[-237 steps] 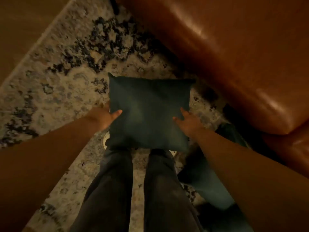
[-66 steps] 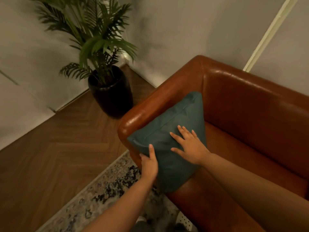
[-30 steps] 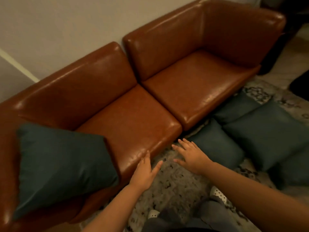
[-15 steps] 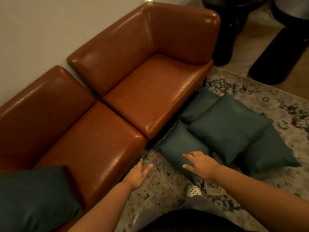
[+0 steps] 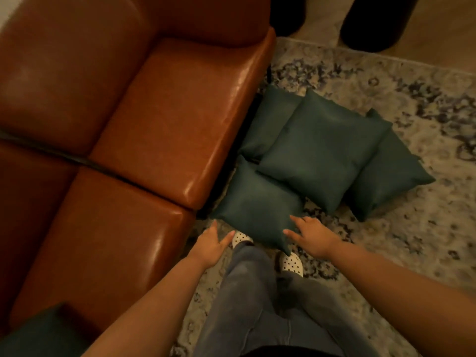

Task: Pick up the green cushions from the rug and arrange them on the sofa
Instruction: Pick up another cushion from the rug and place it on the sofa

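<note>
Lying on the rug against the sofa, the nearest cushion sits partly under an upper cushion. Left hand and right hand flank its near corner, fingers apart and straight, gripping nothing. Judged soft, light, squashy; best taken at 2 opposite edges.
</note>
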Tool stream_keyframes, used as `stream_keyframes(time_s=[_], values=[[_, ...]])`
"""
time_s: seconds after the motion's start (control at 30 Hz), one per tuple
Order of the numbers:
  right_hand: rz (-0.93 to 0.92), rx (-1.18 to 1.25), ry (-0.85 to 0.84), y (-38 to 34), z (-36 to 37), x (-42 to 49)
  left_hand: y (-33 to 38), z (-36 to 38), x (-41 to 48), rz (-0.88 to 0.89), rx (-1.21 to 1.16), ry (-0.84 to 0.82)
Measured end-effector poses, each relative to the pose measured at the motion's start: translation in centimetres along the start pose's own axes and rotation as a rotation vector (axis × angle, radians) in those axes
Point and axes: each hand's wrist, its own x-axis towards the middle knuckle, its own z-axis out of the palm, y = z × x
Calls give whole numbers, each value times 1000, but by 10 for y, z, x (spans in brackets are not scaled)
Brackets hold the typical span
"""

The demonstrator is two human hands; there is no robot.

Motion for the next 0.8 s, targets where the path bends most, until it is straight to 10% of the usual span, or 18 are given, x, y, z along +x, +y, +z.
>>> stream_keyframes(time_s=[0.8], values=[[863, 980, 241, 101, 139, 360, -63, 93, 427, -190, 20, -25]])
